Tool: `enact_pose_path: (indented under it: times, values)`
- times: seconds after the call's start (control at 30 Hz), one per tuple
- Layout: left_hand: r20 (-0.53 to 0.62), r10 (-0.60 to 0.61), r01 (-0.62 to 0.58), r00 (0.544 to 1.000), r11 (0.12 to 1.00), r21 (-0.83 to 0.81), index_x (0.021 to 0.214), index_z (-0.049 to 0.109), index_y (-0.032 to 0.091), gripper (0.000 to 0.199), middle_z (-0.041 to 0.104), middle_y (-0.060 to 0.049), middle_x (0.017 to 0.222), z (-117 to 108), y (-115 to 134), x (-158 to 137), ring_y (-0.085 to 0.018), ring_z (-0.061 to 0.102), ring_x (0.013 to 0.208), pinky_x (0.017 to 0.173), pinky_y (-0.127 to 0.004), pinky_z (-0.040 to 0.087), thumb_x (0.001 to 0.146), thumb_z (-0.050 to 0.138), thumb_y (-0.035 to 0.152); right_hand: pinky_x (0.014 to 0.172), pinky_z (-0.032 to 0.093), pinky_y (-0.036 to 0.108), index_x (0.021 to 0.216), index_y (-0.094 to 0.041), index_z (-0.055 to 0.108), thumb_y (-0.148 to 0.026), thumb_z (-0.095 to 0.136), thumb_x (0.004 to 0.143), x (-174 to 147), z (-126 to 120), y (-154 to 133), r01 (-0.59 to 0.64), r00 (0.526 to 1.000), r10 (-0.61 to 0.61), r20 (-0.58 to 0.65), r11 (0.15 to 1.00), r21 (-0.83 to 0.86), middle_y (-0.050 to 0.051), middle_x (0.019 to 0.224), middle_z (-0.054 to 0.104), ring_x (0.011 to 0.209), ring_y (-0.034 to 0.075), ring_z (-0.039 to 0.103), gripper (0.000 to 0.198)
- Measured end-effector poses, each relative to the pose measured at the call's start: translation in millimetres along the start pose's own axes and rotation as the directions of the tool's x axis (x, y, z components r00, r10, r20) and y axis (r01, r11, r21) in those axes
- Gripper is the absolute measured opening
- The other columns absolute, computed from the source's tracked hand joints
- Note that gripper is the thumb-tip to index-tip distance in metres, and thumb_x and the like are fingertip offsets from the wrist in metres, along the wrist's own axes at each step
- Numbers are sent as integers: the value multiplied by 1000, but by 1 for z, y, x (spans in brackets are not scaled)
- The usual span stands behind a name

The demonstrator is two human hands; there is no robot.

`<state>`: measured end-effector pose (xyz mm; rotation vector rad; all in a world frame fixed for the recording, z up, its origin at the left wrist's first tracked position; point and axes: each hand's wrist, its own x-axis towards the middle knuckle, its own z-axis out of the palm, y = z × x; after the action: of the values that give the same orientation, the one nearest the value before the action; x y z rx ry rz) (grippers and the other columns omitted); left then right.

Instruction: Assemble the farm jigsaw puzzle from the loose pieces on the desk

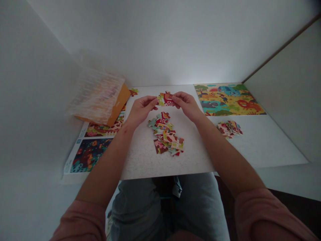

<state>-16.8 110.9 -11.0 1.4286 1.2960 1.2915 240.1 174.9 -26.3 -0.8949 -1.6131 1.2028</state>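
Note:
Between both hands, above the white board [140, 164], a jigsaw puzzle piece [168, 99] shows a red barn front and light green. I cannot tell whether it is one piece or two joined. My left hand [142, 108] is closed, pinching its left edge between thumb and fingers. On the opposite edge my right hand [187, 104] is closed in a similar pinch. Nearer to me lies a loose, overlapping pile of jigsaw puzzle pieces [167, 135], printed in red, green, pink and brown.
At the right, a finished-looking animal picture [229, 100] lies flat behind a smaller heap of puzzle pieces [229, 129]. To the left, a plastic bag [100, 97] and an orange sheet [120, 100] rest over printed picture sheets [91, 155]. White walls close in the back and sides.

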Motion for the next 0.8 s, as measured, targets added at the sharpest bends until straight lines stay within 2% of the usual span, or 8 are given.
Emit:
enact_pose_path:
  times: [0.13,0.23,0.3,0.4,0.5,0.6,0.7,0.8]
  values:
    - [-83,-73,74,994,997,17,112,86,26,27,93,-8,110,-5,0,4,-22,86,93,92,-37,71,117,91,51,68,43,38,99,-30,74,-91,97,97,3,-12,-19,76,993,-79,-88,996,-38,-2,78,67,71,18,48,65]
    - [-153,-57,68,987,995,71,109,84,27,20,88,-5,100,-10,-3,9,-22,85,93,90,-35,68,118,88,43,74,46,42,100,-34,69,-95,96,96,-5,-50,-47,161,959,-181,-219,981,-103,-2,83,64,76,22,50,67]
    - [-174,-38,55,984,994,92,108,83,28,18,84,-3,95,-11,-6,12,-22,84,93,88,-34,66,117,89,42,78,48,48,100,-38,69,-94,90,100,-23,-87,-63,270,855,-323,-406,945,-182,1,86,62,78,28,52,60]
    - [-183,-29,46,983,995,91,107,82,30,18,82,-2,92,-9,-12,17,-23,82,92,88,-37,66,115,89,44,76,47,50,92,-39,72,-85,96,95,-73,-143,-73,235,750,-385,-538,916,-326,2,82,57,75,29,53,53]
    - [-172,-24,39,985,996,85,103,80,31,19,82,-2,93,-7,-14,19,-24,81,92,90,-40,66,113,89,45,83,57,53,89,-36,78,-81,100,85,-136,-175,-68,-16,804,-214,-555,925,-379,4,90,73,79,28,63,50]
    - [-173,-20,33,985,997,76,100,78,30,19,80,-1,92,-6,-13,20,-24,79,91,90,-40,66,111,88,43,86,61,58,87,-36,83,-82,96,85,-184,-183,-54,-219,853,-43,-519,875,-432,5,87,79,80,31,69,49]
    - [-154,-20,33,988,996,84,104,76,28,17,79,0,93,-6,-7,19,-22,77,90,92,-40,66,112,84,40,92,65,62,90,-35,83,-84,85,94,-203,-176,-40,-309,894,59,-444,799,-517,7,90,83,87,35,76,48]
    - [-119,-20,48,993,970,237,111,76,26,17,80,-2,99,-9,-1,15,-22,76,92,94,-42,67,118,76,42,101,64,66,99,-35,87,-71,81,102,-201,-164,-36,-315,929,41,-368,611,-726,11,102,86,100,41,80,37]
